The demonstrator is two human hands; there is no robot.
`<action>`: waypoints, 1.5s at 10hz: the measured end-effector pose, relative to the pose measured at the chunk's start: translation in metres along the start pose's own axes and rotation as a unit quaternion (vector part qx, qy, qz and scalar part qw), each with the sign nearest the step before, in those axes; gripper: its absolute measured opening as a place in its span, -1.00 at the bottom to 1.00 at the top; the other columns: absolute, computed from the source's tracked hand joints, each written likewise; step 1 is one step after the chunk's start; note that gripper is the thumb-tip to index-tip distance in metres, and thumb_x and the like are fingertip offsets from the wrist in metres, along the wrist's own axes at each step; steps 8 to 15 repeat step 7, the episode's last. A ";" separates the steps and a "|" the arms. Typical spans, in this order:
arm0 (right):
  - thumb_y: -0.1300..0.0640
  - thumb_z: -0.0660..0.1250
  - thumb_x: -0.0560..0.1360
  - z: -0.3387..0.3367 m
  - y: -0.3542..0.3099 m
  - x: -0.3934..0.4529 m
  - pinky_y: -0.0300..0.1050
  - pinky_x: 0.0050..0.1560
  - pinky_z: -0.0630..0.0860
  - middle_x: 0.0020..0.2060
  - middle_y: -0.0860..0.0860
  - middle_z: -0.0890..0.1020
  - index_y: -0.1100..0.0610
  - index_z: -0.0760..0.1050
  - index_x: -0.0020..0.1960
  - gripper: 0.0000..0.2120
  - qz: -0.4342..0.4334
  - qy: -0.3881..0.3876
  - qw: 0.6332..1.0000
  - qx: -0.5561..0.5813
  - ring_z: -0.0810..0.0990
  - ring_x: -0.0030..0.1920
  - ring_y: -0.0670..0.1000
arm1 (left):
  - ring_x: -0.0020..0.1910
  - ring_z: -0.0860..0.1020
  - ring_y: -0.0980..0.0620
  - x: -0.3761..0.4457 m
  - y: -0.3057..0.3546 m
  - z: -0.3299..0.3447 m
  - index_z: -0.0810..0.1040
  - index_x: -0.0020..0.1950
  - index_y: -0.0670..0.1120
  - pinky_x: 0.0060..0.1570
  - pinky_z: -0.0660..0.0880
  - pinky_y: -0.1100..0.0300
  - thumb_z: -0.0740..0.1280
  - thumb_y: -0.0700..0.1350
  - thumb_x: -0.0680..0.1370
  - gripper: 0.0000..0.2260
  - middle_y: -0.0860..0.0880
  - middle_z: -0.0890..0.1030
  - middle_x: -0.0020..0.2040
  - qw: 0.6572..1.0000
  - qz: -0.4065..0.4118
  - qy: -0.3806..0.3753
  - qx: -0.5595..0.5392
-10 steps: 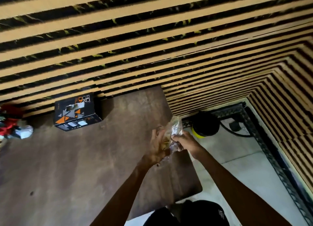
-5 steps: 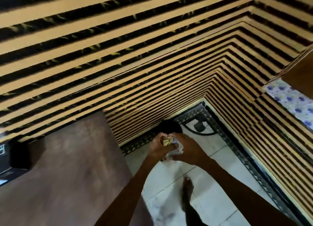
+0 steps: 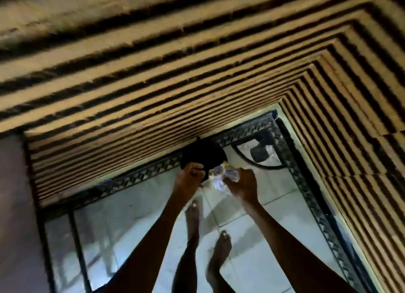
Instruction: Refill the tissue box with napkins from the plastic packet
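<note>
My right hand (image 3: pixel 243 186) grips a crumpled clear plastic packet (image 3: pixel 219 177) with a bit of yellow print, held above the floor. My left hand (image 3: pixel 189 179) is curled into a fist just left of the packet, apart from it and against the edge of a round black bin (image 3: pixel 202 155). The blur hides whether the fist holds the bin's rim. Neither the tissue box nor any napkins are in view.
The bin stands on the white tiled floor (image 3: pixel 274 238) against a striped slatted wall (image 3: pixel 153 95), near the room's corner. A black cable and plug (image 3: pixel 259 154) lie behind it. The brown table's edge (image 3: pixel 13 205) shows at far left. My bare feet (image 3: pixel 194 211) stand below my hands.
The view has swung right and down, off the table and box to the floor corner. My hands carried the packet over to the bin, and my left hand has come off the packet.
</note>
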State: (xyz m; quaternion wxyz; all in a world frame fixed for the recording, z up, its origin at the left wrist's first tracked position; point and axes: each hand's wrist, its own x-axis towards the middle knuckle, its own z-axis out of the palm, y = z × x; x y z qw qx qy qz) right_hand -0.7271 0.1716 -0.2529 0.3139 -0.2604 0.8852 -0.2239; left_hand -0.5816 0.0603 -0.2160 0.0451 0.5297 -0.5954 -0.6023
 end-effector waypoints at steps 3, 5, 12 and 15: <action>-0.16 0.28 0.46 0.226 0.114 0.179 0.02 -0.05 0.53 0.12 0.21 0.59 0.21 0.32 0.35 -0.38 -0.024 -0.007 0.999 -0.025 0.60 0.07 0.24 | -0.10 0.62 -0.09 0.251 -0.200 0.049 0.54 0.14 -0.28 -0.05 0.54 0.06 0.40 -0.16 0.44 -0.68 -0.32 0.64 -0.03 0.998 -0.045 0.015 0.048; 0.14 0.24 0.57 0.304 0.156 0.255 0.03 0.04 0.53 0.11 0.23 0.65 0.22 0.55 0.22 -0.71 -0.089 -0.112 0.976 -0.165 0.61 0.14 0.24 | 0.11 0.60 -0.18 0.319 -0.260 0.062 0.56 0.17 -0.16 0.07 0.52 0.00 0.35 -0.17 0.49 -0.75 -0.22 0.64 0.13 0.997 -0.042 0.018 0.064; 0.10 0.22 0.53 0.279 0.139 0.240 0.06 0.15 0.55 0.17 0.17 0.63 0.07 0.56 0.21 -0.71 -0.089 -0.218 0.947 -0.218 0.57 0.22 0.24 | 0.06 0.60 -0.19 0.289 -0.246 0.060 0.56 0.13 -0.15 -0.07 0.45 0.12 0.33 -0.25 0.51 -0.81 -0.22 0.64 0.09 0.998 -0.060 0.016 0.029; 0.10 0.22 0.53 0.279 0.139 0.240 0.06 0.15 0.55 0.17 0.17 0.63 0.07 0.56 0.21 -0.71 -0.089 -0.218 0.947 -0.218 0.57 0.22 0.24 | 0.06 0.60 -0.19 0.289 -0.246 0.060 0.56 0.13 -0.15 -0.07 0.45 0.12 0.33 -0.25 0.51 -0.81 -0.22 0.64 0.09 0.998 -0.060 0.016 0.029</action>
